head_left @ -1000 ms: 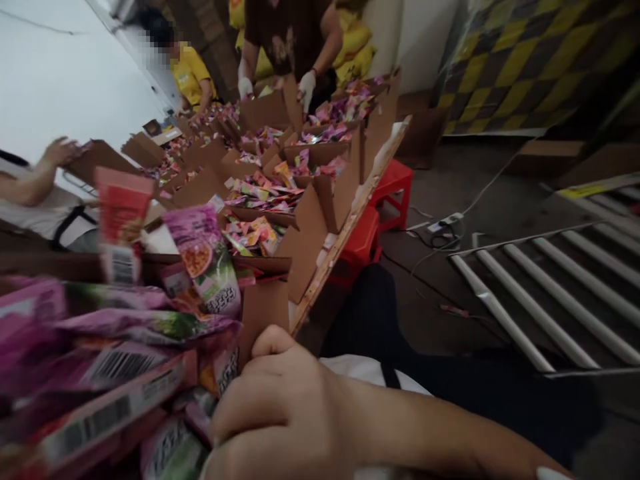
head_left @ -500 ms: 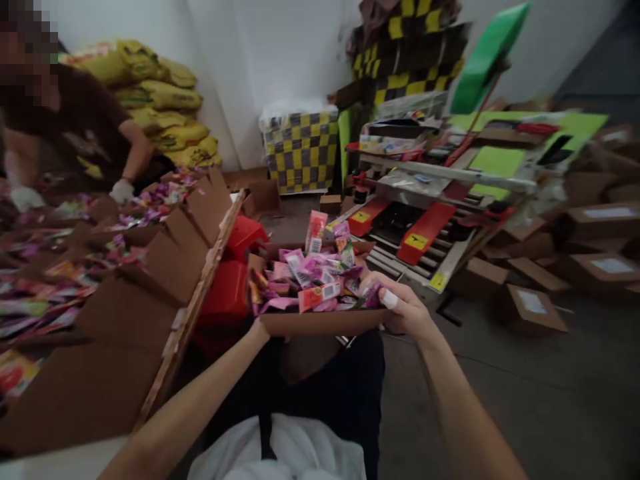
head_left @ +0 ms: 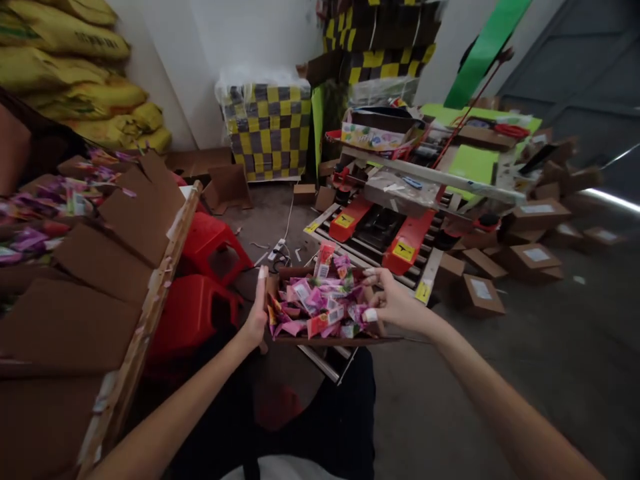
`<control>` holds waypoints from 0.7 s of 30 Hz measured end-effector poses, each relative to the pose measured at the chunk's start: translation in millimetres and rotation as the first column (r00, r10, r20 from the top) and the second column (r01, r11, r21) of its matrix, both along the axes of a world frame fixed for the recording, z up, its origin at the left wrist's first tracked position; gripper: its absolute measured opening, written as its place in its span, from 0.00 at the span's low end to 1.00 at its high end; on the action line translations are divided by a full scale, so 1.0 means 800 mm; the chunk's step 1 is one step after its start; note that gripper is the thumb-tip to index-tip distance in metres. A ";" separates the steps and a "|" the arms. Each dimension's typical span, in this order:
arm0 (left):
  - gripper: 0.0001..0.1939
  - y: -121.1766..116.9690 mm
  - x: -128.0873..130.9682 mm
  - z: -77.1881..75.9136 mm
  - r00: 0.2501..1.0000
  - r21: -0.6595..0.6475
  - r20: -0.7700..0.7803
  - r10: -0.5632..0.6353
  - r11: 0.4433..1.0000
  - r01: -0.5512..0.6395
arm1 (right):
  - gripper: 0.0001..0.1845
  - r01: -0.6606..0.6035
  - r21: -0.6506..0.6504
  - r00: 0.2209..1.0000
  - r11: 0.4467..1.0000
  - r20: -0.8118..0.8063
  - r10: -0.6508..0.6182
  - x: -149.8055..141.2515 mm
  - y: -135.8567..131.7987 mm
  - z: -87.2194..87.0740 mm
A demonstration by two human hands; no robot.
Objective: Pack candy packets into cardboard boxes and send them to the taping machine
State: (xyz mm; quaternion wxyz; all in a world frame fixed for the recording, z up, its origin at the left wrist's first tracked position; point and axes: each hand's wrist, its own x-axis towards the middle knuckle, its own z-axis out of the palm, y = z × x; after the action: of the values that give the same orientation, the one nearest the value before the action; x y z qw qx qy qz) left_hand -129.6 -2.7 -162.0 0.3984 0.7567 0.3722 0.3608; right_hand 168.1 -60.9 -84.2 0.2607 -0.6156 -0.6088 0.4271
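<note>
Box (head_left: 330,341) of packets (head_left: 315,300) has fingers gripping at nine o'clock (left hand (head_left: 256,319)) and three (right hand (head_left: 397,303)), probably for balance.

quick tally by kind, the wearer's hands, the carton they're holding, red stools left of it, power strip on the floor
Left hand and right hand: 2
Held carton of packets: 1
Red plastic stools: 2
Power strip: 1
Total: 6

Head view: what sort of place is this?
Likely a packing area in a warehouse or small factory: an open box of wrapped packets, piled labelled cartons and a roller conveyor suggest it.
</note>
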 end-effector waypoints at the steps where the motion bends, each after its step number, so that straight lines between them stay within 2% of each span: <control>1: 0.56 0.005 -0.004 0.008 0.998 0.072 -0.052 -0.038 0.997 0.041 | 0.43 -0.017 0.042 0.994 0.999 0.111 0.012 -0.004 0.006 0.003; 3: 0.68 0.015 -0.004 0.028 0.968 0.240 -0.222 -0.116 0.956 0.169 | 0.44 -0.133 0.086 0.929 0.987 0.357 0.094 -0.017 0.016 0.006; 5: 0.71 0.024 0.008 0.049 0.905 0.338 -0.389 -0.173 0.887 0.315 | 0.41 -0.269 0.025 0.791 0.963 0.577 0.206 -0.035 0.024 0.004; 8: 0.62 0.030 0.039 0.061 0.801 0.340 -0.528 -0.280 0.795 0.502 | 0.31 -0.421 -0.126 0.559 0.898 0.744 0.366 -0.062 0.032 -0.014; 10: 0.51 0.028 0.059 0.054 0.725 0.294 -0.586 -0.362 0.738 0.607 | 0.23 -0.475 -0.187 0.488 0.860 0.757 0.434 -0.073 0.037 -0.033; 12: 0.43 0.026 0.073 0.041 0.659 0.241 -0.634 -0.406 0.706 0.666 | 0.21 -0.470 -0.214 0.500 0.856 0.735 0.458 -0.076 0.045 -0.046; 14: 0.40 0.026 0.081 0.028 0.624 0.198 -0.667 -0.408 0.710 0.676 | 0.23 -0.436 -0.247 0.551 0.865 0.687 0.474 -0.068 0.052 -0.048; 17: 0.40 0.028 0.086 0.021 0.615 0.161 -0.685 -0.391 0.741 0.651 | 0.27 -0.452 -0.274 0.672 0.849 0.521 0.526 -0.044 0.051 -0.027; 19: 0.39 0.028 0.089 0.022 0.606 0.141 -0.697 -0.383 0.755 0.640 | 0.30 -0.491 -0.212 0.761 0.845 0.368 0.535 -0.030 0.033 -0.006; 21: 0.37 0.026 0.092 0.023 0.584 0.120 -0.722 -0.371 0.764 0.634 | 0.34 -0.466 -0.142 0.819 0.873 0.303 0.487 -0.027 0.007 0.010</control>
State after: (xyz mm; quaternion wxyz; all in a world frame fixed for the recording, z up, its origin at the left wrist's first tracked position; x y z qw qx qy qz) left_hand -56.2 17.7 -143.3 0.1786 0.9675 0.1791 0.0008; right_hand 146.6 -55.6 -75.9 0.0211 -0.5141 -0.7647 0.3880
